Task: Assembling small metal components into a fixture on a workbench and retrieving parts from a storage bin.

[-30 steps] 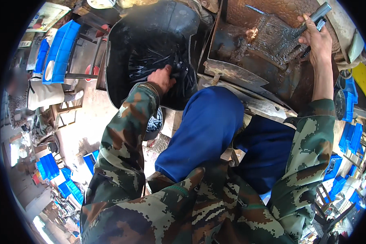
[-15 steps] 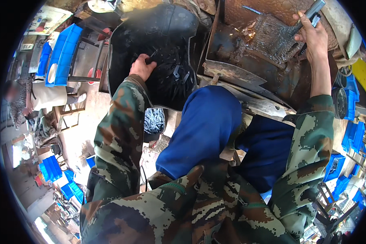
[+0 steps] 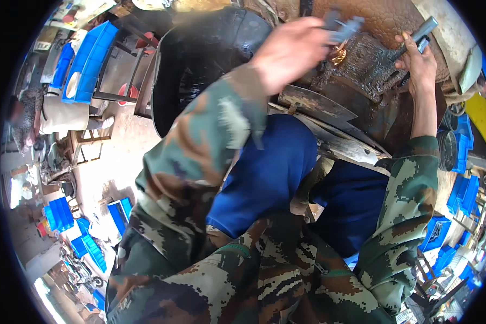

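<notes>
My left hand point(image 3: 291, 51), smeared by motion, is closed on a greyish metal piece point(image 3: 346, 29) whose exact kind is blurred. It is over the left part of a rusty metal tray point(image 3: 313, 102). Within the tray lies a wet-looking, dark brown rough block point(image 3: 370, 62), with a small bright orange patch point(image 3: 337, 56) at its left end. At the block's right end, my right hand point(image 3: 420, 67) is wrapped round a grey cylindrical metal bar point(image 3: 427, 26). A dark piece beside the bar is partly hidden by the fingers. My left forearm covers much of the black bin point(image 3: 232, 32).
Blue plastic bins point(image 3: 89, 65) stand on a rack at the left, near a person point(image 3: 65, 114). More blue bins point(image 3: 461, 191) and a yellow sheet point(image 3: 481, 113) are at the right. My blue-trousered knees point(image 3: 281, 156) are close to the tray's front edge.
My left hand has come up out of the black bin and swung right over the tray, carrying the metal piece. My right hand stays at the bar, nearly still.
</notes>
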Demonstrator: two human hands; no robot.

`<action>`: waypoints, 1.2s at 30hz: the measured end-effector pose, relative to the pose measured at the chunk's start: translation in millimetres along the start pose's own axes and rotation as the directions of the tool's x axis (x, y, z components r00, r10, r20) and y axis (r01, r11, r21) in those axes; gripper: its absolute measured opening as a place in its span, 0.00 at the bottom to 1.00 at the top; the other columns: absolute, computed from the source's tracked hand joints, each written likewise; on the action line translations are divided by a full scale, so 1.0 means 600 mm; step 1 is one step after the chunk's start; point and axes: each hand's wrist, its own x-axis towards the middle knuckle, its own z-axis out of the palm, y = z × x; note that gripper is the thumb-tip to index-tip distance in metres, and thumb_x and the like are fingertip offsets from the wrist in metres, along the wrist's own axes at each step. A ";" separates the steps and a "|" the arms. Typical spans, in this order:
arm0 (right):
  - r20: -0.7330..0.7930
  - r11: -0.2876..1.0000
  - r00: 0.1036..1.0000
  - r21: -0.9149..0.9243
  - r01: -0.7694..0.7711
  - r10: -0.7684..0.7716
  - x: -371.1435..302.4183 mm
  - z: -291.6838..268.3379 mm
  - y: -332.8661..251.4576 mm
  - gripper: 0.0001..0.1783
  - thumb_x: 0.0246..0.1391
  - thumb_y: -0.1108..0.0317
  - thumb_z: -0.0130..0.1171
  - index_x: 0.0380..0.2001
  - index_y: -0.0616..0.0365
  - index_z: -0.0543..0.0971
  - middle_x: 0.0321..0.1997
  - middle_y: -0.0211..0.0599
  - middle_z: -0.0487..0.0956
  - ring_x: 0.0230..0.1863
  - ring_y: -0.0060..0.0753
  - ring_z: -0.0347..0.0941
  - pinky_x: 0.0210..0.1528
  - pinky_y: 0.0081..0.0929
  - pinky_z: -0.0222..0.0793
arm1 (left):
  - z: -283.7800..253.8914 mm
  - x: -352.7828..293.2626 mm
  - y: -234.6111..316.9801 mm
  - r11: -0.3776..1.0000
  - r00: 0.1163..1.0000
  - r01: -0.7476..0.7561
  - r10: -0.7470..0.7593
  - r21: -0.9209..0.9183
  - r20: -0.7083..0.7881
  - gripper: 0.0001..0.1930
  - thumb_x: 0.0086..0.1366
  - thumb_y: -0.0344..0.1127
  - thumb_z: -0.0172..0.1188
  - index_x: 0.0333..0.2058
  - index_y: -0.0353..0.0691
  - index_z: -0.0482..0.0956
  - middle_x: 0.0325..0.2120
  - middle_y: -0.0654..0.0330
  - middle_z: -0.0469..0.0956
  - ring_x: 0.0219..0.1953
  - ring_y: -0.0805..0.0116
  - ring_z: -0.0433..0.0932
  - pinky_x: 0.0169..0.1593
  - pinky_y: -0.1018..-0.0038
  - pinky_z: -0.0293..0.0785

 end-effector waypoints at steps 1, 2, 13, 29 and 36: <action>0.008 1.000 1.000 0.000 0.006 -0.006 0.000 -0.003 0.001 0.17 0.63 0.63 0.60 0.51 0.61 0.75 0.37 0.30 0.83 0.16 0.09 0.55 0.24 0.18 0.70 | 0.041 0.019 0.008 0.998 0.998 -0.056 0.056 -0.013 0.025 0.10 0.69 0.41 0.56 0.42 0.43 0.77 0.22 0.73 0.67 0.23 0.86 0.63 0.25 0.85 0.58; 0.000 1.000 1.000 -0.013 -0.001 0.001 0.002 -0.004 0.003 0.16 0.63 0.63 0.60 0.48 0.62 0.76 0.31 0.28 0.79 0.17 0.11 0.58 0.22 0.18 0.71 | 0.058 0.042 -0.001 0.963 0.949 -0.230 0.254 -0.139 0.190 0.10 0.68 0.39 0.58 0.42 0.41 0.77 0.23 0.73 0.68 0.24 0.86 0.65 0.25 0.84 0.60; 0.033 1.000 0.999 0.014 0.025 -0.026 0.060 -0.063 0.091 0.12 0.65 0.69 0.52 0.47 0.62 0.78 0.41 0.34 0.81 0.42 0.26 0.78 0.42 0.30 0.76 | 0.240 0.139 -0.022 0.946 0.945 -0.325 0.325 0.012 -0.036 0.12 0.65 0.30 0.49 0.39 0.28 0.78 0.24 0.51 0.75 0.28 0.66 0.76 0.35 0.67 0.73; 0.018 1.000 1.000 0.010 -0.024 0.024 0.027 -0.040 0.031 0.15 0.68 0.69 0.51 0.54 0.61 0.74 0.48 0.42 0.83 0.34 0.19 0.77 0.32 0.15 0.72 | 0.224 0.118 -0.058 0.987 0.950 -0.156 0.159 0.031 -0.267 0.13 0.61 0.33 0.53 0.40 0.33 0.77 0.25 0.40 0.79 0.32 0.38 0.80 0.38 0.52 0.75; 0.044 1.000 0.999 0.006 0.000 -0.001 0.038 -0.056 0.038 0.16 0.65 0.70 0.55 0.54 0.63 0.74 0.48 0.42 0.83 0.46 0.27 0.78 0.49 0.23 0.74 | 0.257 0.112 -0.055 0.991 0.960 -0.135 0.126 -0.019 -0.252 0.11 0.60 0.34 0.52 0.40 0.37 0.77 0.26 0.39 0.79 0.34 0.35 0.78 0.41 0.45 0.73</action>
